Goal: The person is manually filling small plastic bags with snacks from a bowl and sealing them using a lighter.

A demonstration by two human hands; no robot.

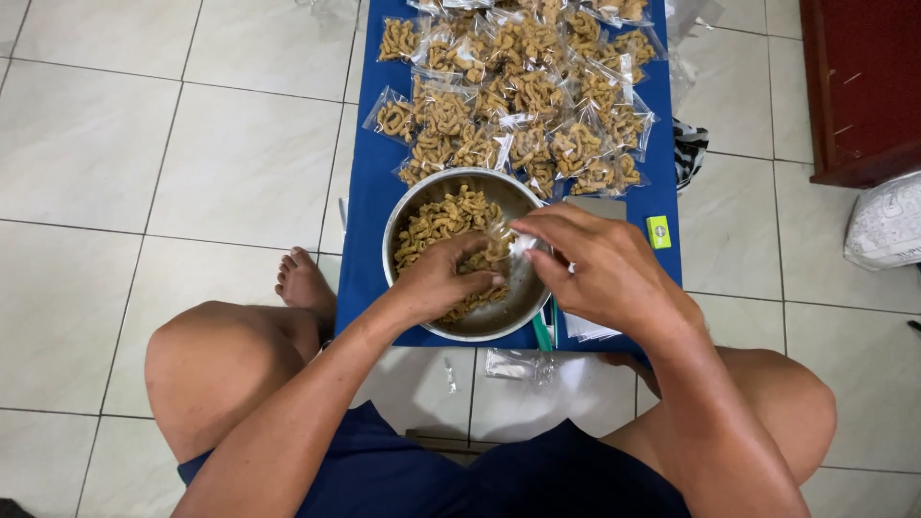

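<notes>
Both hands meet over the round steel bowl [480, 321] of curled brown snacks: the left hand [443, 280] pinches snacks, the right hand [600, 269] grips a small clear plastic bag [507, 238]; filled packets [523, 105] lie beyond.

Blue mat [365, 240], silver bowl [408, 206], tan snacks [436, 221]
</notes>
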